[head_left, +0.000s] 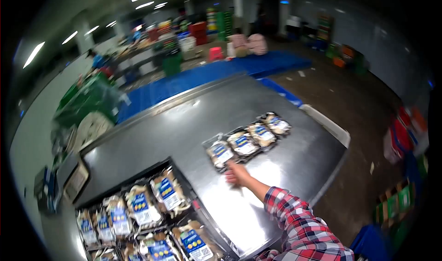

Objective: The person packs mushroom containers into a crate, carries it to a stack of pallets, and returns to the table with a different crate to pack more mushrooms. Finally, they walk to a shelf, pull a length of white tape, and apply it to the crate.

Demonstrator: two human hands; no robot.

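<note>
A row of several wrapped packs with blue and white labels (262, 134) lies on the steel table (184, 141). My right hand (237, 174) reaches from a checked sleeve to the lower edge of the row's nearest pack (220, 153). Its fingers are curled and blurred, and whether they grip the pack is unclear. At the lower left, a black crate (195, 204) holds several similar packs (142, 207) side by side. My left hand is out of view.
A scale-like device (76, 182) stands at the table's left edge. Green bags (87, 100) lie beyond it. Blue sheeting (193, 79) runs behind the table, where people (257, 44) sit. Crates and bags (399, 136) stand on the right.
</note>
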